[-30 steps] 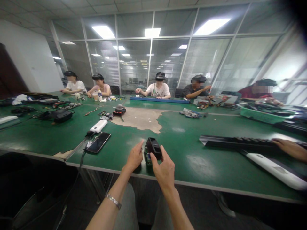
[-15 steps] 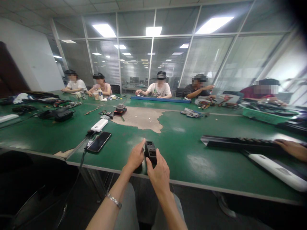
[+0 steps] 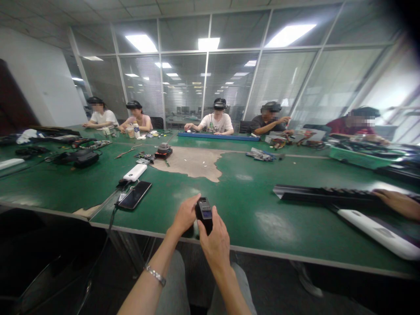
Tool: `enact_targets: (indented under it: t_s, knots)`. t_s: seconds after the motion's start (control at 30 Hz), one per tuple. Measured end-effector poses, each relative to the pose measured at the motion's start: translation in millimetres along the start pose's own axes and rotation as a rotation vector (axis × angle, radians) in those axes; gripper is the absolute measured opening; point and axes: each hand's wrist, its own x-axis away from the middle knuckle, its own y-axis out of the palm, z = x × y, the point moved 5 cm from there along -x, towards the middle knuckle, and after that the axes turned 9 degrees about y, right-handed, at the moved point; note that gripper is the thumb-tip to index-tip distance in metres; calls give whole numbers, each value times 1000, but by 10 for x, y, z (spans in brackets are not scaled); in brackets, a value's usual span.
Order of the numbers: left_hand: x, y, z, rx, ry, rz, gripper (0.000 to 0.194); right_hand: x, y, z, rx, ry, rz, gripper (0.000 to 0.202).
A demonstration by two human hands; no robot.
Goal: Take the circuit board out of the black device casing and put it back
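Between my hands, over the near edge of the green table (image 3: 249, 210), is a small black box-shaped device (image 3: 204, 211) with a bluish window, perhaps a screen, on its upper face. My left hand (image 3: 185, 216) closes on its left side, with the fingertips reaching its top corner. On the other side my right hand (image 3: 215, 234) grips it, thumb at the near end and fingers along the right edge. My palms hide part of its sides. Left of my hands a dark smartphone (image 3: 135, 195) lies beside a white power bank (image 3: 135, 172) with cables.
At the right, another person's hand (image 3: 398, 203) rests on a long black rail (image 3: 315, 196), near a long white device (image 3: 377, 232). Beyond stand a green basket (image 3: 367, 158) and a blue bar (image 3: 218, 136). Several people sit along the far side.
The device has tilted slightly in my hands, and its window now looks bluish instead of dark. Both hands keep their hold, with the right shifted slightly left.
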Motion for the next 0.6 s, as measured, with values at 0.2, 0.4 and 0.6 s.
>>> enact_targets:
  t_s: [0.2,0.4,0.6]
  knots:
    - [11,14,-45,-9,-31,16,51,-52,1,-14,18,-6,-9,60]
    - [20,23,-55,-32,-32,16,51,-64,60,48,44,40,-53,58]
    - [15,16,-64,-23,-17,45,52,-211,-81,-77,-14,69,-18,59]
